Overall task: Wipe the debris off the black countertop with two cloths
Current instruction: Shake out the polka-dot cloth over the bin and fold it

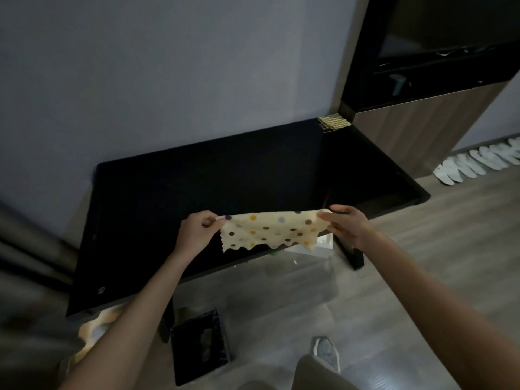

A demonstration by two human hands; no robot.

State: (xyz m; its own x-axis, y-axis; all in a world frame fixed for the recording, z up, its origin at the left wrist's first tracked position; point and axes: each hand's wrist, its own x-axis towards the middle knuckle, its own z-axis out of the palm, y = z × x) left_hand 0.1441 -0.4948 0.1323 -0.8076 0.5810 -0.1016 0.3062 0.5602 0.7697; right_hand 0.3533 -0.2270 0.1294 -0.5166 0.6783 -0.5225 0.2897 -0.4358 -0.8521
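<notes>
A pale yellow cloth with coloured dots [274,229] is stretched flat in the air over the front edge of the black countertop [213,175]. My left hand [197,230] pinches its left top corner. The right top corner is pinched by my right hand [347,225]. The cloth's wavy lower edge hangs free. A second yellowish cloth [97,332] droops off the counter's near left corner, partly hidden by my left forearm. A small white speck [101,290] lies on the counter near that corner.
A black-lined waste bin [199,346] stands on the wood floor under the counter. A row of white slippers [478,161] lies at the right wall. A woven pad [333,123] sits at the counter's far right corner beside a dark cabinet [422,52]. My shoe [326,351] shows below.
</notes>
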